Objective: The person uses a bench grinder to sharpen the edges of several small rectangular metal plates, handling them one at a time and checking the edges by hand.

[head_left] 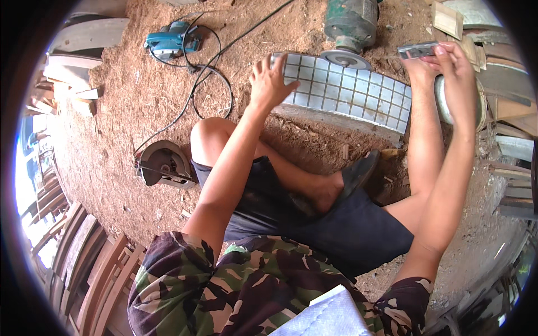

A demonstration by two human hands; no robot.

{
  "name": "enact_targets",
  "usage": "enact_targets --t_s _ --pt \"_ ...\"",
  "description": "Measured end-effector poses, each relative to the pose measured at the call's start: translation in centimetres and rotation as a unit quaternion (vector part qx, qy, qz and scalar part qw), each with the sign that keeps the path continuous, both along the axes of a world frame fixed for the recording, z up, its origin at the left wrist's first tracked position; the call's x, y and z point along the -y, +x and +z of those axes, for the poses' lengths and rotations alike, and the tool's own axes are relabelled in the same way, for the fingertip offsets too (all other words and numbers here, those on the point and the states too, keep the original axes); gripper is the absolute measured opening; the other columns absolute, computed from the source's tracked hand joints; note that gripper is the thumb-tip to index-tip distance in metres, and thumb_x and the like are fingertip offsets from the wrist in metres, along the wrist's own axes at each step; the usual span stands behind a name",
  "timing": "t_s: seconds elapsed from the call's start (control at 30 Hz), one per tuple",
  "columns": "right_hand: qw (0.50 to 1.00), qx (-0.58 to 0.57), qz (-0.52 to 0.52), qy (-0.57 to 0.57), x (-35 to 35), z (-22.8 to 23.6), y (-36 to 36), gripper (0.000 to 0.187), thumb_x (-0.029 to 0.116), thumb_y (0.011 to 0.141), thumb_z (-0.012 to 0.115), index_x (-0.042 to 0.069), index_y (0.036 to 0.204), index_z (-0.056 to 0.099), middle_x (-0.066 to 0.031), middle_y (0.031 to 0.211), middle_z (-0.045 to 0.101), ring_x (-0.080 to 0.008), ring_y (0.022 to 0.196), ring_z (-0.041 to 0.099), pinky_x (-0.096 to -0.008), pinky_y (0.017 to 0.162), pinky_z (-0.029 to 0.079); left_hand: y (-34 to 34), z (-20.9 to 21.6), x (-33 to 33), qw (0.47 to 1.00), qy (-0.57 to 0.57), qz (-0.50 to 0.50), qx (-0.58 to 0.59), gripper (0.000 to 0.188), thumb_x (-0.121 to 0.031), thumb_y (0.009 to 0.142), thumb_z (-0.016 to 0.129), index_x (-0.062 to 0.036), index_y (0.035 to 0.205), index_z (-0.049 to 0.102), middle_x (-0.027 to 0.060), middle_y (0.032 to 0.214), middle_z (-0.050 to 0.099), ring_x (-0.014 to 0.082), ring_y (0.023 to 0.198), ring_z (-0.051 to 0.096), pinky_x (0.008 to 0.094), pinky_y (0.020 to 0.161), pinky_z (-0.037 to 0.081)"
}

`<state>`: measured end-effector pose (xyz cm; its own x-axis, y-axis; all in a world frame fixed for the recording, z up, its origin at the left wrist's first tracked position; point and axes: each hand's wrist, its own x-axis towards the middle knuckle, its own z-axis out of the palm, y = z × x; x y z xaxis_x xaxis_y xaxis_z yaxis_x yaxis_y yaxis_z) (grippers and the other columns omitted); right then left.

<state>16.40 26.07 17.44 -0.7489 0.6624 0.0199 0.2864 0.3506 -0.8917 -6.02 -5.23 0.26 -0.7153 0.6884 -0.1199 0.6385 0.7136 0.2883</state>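
My left hand [270, 84] hovers with fingers spread at the left end of a long board faced with pale square tiles [347, 92]. It holds nothing that I can see. At the upper right, my right hand [455, 64] grips a flat, shiny grey rectangular piece [417, 50] between thumb and fingers; its exact kind is unclear. That piece is above my outstretched right foot. Beyond the tiled board stands a green bench grinder [352, 22], its round grinding disc [346, 59] close to the board's far edge.
A teal electric planer [171, 42] lies upper left beside a looped black cable [196, 84]. Left of my bent knee rests a circular saw [162, 165]. A round pale container [480, 106] is partly hidden by my right forearm. Curved wood pieces [92, 274] line both sides; sawdust covers the ground.
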Motion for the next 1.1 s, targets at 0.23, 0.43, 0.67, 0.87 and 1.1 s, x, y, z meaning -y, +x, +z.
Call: enact_targets --t_s 0.23,0.43,0.67,0.87,1.1 --pt "0.959 0.024 -0.204 -0.196 3.0 -11.2 3.5 0.022 0.014 0.11 0.05 0.0 0.123 0.062 -0.0113 0.111 0.069 -0.0217 0.107 0.069 -0.0377 0.093 0.052 -2.8 -2.1 0.7 0.971 0.043 0.145 0.186 0.099 -0.049 0.082 0.084 -0.0022 0.155 0.037 0.0315 0.135 0.062 0.0426 0.122 0.064 0.0452 0.104 0.053" --pt "0.938 0.248 -0.235 0.064 7.6 -17.7 6.0 0.029 0.018 0.105 0.051 -0.007 0.116 0.062 -0.032 0.117 0.068 -0.0465 0.114 0.063 -0.051 0.099 0.047 -2.4 -2.6 1.1 0.958 0.073 0.178 0.211 0.077 -0.04 0.081 0.087 0.0013 0.138 0.056 0.0263 0.122 0.07 0.0374 0.113 0.07 0.0464 0.097 0.056" --pt "0.917 0.237 -0.32 0.005 7.9 -18.7 6.2 0.031 0.022 0.104 0.053 -0.005 0.114 0.063 -0.0301 0.114 0.069 -0.0464 0.112 0.065 -0.0508 0.098 0.048 -3.2 -3.3 1.4 0.954 0.076 0.217 0.19 0.068 -0.042 0.073 0.093 0.0006 0.122 0.071 0.0212 0.108 0.077 0.035 0.102 0.075 0.0424 0.091 0.059" --pt "0.909 0.194 -0.365 -0.054 8.0 -19.0 6.6 0.029 0.021 0.101 0.058 -0.005 0.107 0.068 -0.0266 0.108 0.072 -0.0393 0.103 0.069 -0.0451 0.093 0.049 -3.4 -3.8 1.3 0.948 0.098 0.232 0.193 0.063 -0.04 0.071 0.094 -0.0034 0.119 0.075 0.0188 0.105 0.078 0.032 0.099 0.076 0.0404 0.091 0.059" --pt "0.921 0.162 -0.339 -0.098 8.6 -18.8 8.0 0.026 0.019 0.1 0.062 -0.006 0.105 0.07 -0.0199 0.099 0.074 -0.0271 0.093 0.067 -0.038 0.088 0.05 -5.1 -3.1 0.0 0.954 0.074 0.211 0.202 0.057 -0.038 0.07 0.095 -0.0042 0.113 0.079 0.0173 0.102 0.079 0.0293 0.096 0.077 0.0392 0.089 0.06"
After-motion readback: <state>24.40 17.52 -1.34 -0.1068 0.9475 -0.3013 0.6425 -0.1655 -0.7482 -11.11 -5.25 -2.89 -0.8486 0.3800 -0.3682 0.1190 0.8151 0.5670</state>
